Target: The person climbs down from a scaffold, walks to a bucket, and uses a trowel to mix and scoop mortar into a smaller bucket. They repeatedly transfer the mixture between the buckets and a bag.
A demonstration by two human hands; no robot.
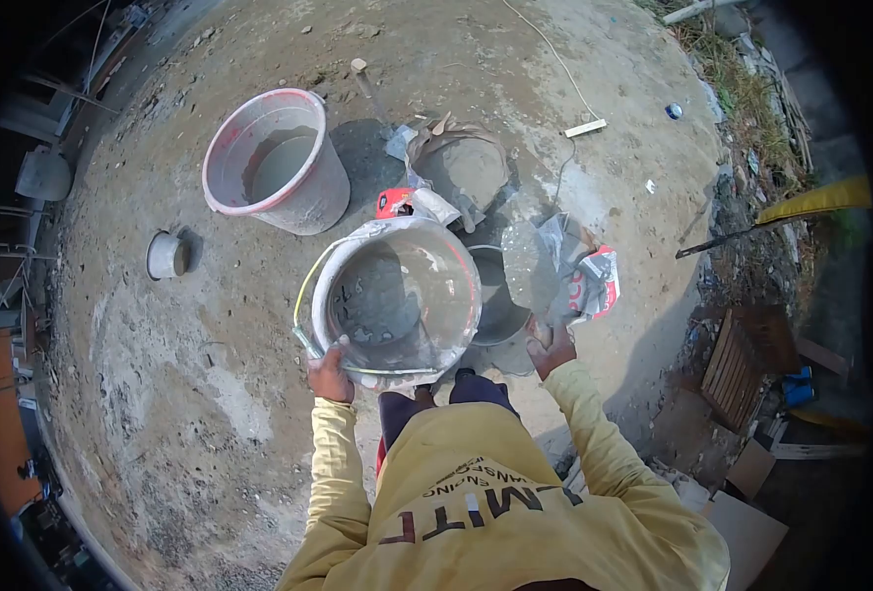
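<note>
A white bucket [333, 276] with grey wet mix inside stands tilted in front of my body, its wire handle lying along the near rim. My left hand [330, 374] is closed on the bucket's near-left rim, by the handle's end. On the right, my right hand [551, 348] is closed around the near end of a trowel [532, 266], whose broad blade is smeared grey; its grip is hidden by my fingers. Below the blade sits a dark bucket [496, 295], partly covered by the white one. Beside the blade lies a crumpled red and white bag [594, 281].
A large pinkish tub [333, 192] holding greyish liquid stands at the far left. An open bag of grey powder [471, 167] is beyond the white bucket. A small white pail [166, 256] lies left; a cord with a white power strip [585, 128] crosses the ground at right.
</note>
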